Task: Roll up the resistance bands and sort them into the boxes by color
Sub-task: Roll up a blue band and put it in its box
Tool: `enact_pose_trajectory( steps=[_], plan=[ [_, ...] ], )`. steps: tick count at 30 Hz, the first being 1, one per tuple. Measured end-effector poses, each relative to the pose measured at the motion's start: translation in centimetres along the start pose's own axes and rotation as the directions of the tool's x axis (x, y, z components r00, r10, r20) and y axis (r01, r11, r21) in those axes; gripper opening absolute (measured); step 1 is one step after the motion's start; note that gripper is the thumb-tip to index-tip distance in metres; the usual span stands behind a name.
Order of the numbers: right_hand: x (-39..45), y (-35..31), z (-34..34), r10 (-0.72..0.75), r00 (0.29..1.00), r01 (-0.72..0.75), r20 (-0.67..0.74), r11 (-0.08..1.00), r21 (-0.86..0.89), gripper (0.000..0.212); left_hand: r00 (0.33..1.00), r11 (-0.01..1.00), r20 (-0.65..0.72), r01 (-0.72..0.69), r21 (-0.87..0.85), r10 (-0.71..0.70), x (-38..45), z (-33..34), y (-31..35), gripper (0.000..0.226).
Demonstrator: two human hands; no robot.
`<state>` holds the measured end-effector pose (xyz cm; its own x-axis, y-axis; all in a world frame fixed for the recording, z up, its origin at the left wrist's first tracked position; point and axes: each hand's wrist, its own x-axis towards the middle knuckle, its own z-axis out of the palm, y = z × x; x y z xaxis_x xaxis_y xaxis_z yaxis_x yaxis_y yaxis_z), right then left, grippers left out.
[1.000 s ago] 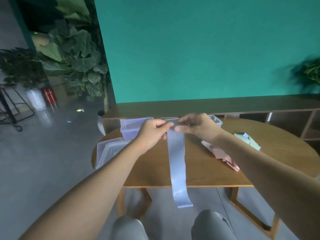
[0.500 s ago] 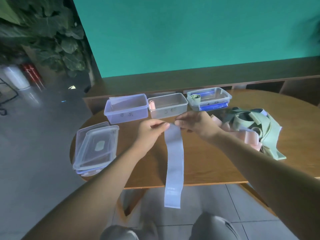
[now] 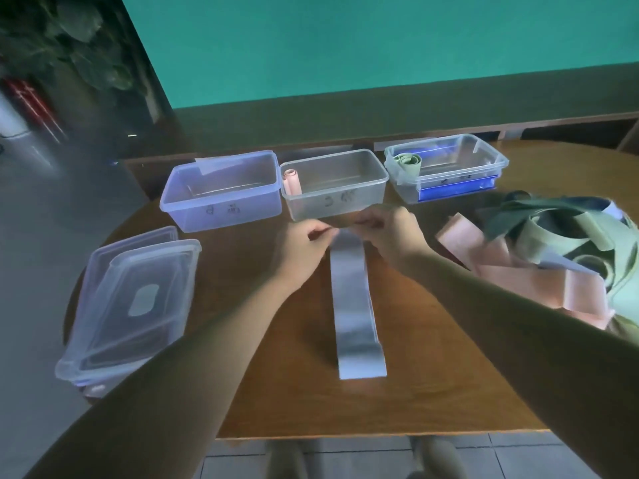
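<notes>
A pale lilac resistance band [image 3: 354, 305] lies flat on the wooden table [image 3: 283, 402], stretching toward me. My left hand [image 3: 302, 250] and my right hand [image 3: 390, 233] pinch its far end from either side. Behind them stand three clear boxes in a row: a bluish left box [image 3: 221, 191], a middle box [image 3: 337, 183] with a pink roll [image 3: 292, 181] inside, and a right box [image 3: 446, 164] with a green roll [image 3: 409, 162] inside. A heap of pink bands [image 3: 518, 281] and green bands [image 3: 560, 236] lies at the right.
Stacked clear lids [image 3: 128, 305] sit at the table's left edge. A low wooden shelf [image 3: 553, 126] runs behind the table under a teal wall. Leafy plants [image 3: 69, 39] stand at the far left. The table's near edge is close to my knees.
The band hung over the table's front edge before; now it lies flat on the tabletop. My hands have lowered toward the table, and my view has tilted down.
</notes>
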<state>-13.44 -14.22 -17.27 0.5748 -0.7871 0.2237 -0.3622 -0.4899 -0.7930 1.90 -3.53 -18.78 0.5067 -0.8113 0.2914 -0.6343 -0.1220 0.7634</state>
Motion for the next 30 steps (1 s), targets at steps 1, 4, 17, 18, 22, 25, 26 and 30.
enact_pose_trajectory(
  steps=[1, 4, 17, 18, 22, 25, 26, 30],
  plan=[
    [0.5, 0.7, 0.4, 0.009, 1.000, -0.009, 0.001, 1.000, -0.005, 0.018, 1.000, 1.000, -0.006, 0.004, -0.004, -0.004, 0.5, 0.4, -0.6, 0.012],
    [1.6, 1.7, 1.2, -0.007, 0.999, 0.006, -0.048, 1.000, -0.019, 0.019, 0.998, 0.999, -0.052, 0.017, -0.038, -0.019, 1.9, 1.1, -1.3, 0.014],
    [-1.2, 1.9, 0.4, 0.056, 0.998, -0.055, -0.023, 0.998, 0.041, 0.031, 0.993, 0.995, -0.094, 0.074, 0.064, -0.068, 2.9, 1.2, -1.6, 0.017],
    [-2.0, 1.6, -0.1, 0.064, 0.998, -0.063, -0.020, 0.995, 0.074, 0.025, 0.993, 0.995, -0.090, 0.082, 0.064, -0.076, 2.9, 1.2, -1.6, 0.017],
    [-6.1, 1.0, -0.9, 0.049, 0.998, -0.056, 0.043, 0.981, 0.184, 0.021, 0.989, 0.990, -0.066, 0.136, 0.040, -0.133, 3.0, 1.3, -1.5, 0.012],
    [-8.5, 0.8, -1.1, 0.000, 0.992, -0.015, 0.125, 0.993, 0.116, 0.036, 0.984, 0.987, -0.098, 0.141, -0.078, -0.148, 2.7, 1.0, -1.2, 0.009],
    [-9.1, 0.8, -1.2, -0.005, 0.990, -0.009, 0.144, 0.995, 0.100, 0.039, 0.986, 0.986, -0.102, 0.118, -0.114, -0.129, 2.5, 0.8, -1.1, 0.009],
    [-10.9, 0.3, -1.6, 0.002, 0.989, -0.020, 0.146, 0.992, 0.124, 0.040, 0.998, 0.985, -0.034, 0.043, -0.166, -0.049, 0.1, -0.1, -0.6, 0.014]
  ],
)
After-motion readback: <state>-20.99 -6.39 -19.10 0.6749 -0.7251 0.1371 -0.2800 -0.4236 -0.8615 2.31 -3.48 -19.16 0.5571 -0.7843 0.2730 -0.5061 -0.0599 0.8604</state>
